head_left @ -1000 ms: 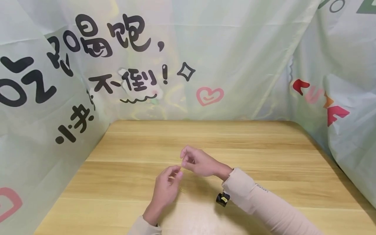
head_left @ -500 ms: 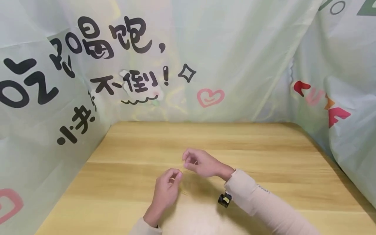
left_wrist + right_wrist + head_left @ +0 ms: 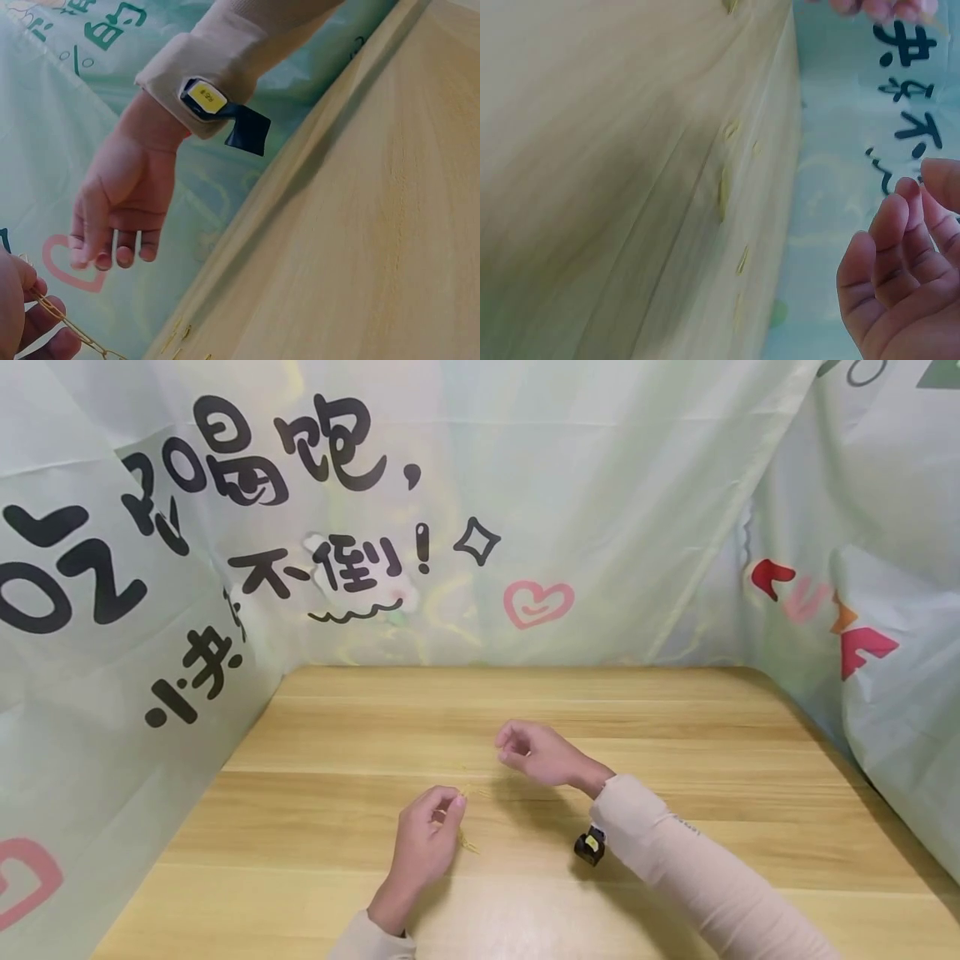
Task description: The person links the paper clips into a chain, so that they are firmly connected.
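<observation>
My left hand (image 3: pixel 426 837) pinches a thin gold chain of long, narrow links that look like paper clips (image 3: pixel 66 321) between thumb and forefinger. Part of the chain hangs below the fingers (image 3: pixel 450 817) in the head view. To the right and farther back, my right hand (image 3: pixel 542 755) hovers over the table, apart from the chain. Its fingers (image 3: pixel 889 221) are loosely curled, and no thing shows between them in the right wrist view.
Several small gold paper clips (image 3: pixel 742 260) lie on the wooden table (image 3: pixel 637 718). Printed cloth (image 3: pixel 615 527) hangs along the table's back and sides. A black wrist camera (image 3: pixel 590 845) sits at the right cuff.
My right hand has drawn away from the left, moving right and slightly back. The left hand keeps its pinch on the chain in nearly the same place.
</observation>
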`<state>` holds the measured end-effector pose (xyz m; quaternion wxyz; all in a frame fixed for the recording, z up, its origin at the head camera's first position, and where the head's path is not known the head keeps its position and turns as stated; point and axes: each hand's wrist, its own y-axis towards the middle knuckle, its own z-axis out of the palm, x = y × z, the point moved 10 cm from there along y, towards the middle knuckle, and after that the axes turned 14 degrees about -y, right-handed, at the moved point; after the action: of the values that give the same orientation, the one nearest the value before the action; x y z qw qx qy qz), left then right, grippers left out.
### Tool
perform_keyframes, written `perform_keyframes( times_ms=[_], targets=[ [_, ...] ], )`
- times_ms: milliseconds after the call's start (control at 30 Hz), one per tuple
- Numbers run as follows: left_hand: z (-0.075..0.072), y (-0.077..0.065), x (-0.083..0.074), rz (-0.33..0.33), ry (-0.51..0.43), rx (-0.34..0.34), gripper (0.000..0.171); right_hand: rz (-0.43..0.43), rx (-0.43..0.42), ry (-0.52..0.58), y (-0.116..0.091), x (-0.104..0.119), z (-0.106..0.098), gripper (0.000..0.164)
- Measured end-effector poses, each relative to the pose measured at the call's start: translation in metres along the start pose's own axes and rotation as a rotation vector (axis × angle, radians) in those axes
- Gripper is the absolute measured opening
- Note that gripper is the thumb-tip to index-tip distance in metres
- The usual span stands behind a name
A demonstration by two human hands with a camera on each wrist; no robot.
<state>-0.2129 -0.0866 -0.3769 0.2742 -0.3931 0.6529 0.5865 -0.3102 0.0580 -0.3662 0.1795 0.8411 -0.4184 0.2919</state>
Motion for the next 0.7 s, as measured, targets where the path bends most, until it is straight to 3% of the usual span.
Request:
perform_keyframes(
  times_ms=[200, 467, 700],
  targets=[
    [-0.001, 0.0, 0.0, -0.029, -0.004, -0.013, 0.008, 0.042, -0.033, -0.001, 0.003, -0.02, -0.006, 0.014],
    [-0.002, 0.0, -0.003, -0.013, -0.003, -0.005, 0.008, 0.153, 0.019, 0.191, 0.006, -0.044, -0.002, 0.028],
    [0.0, 0.0, -0.001, -0.009, -0.011, 0.006, 0.009, 0.216, 0.026, 0.147, 0.008, -0.06, -0.005, 0.03]
  ],
)
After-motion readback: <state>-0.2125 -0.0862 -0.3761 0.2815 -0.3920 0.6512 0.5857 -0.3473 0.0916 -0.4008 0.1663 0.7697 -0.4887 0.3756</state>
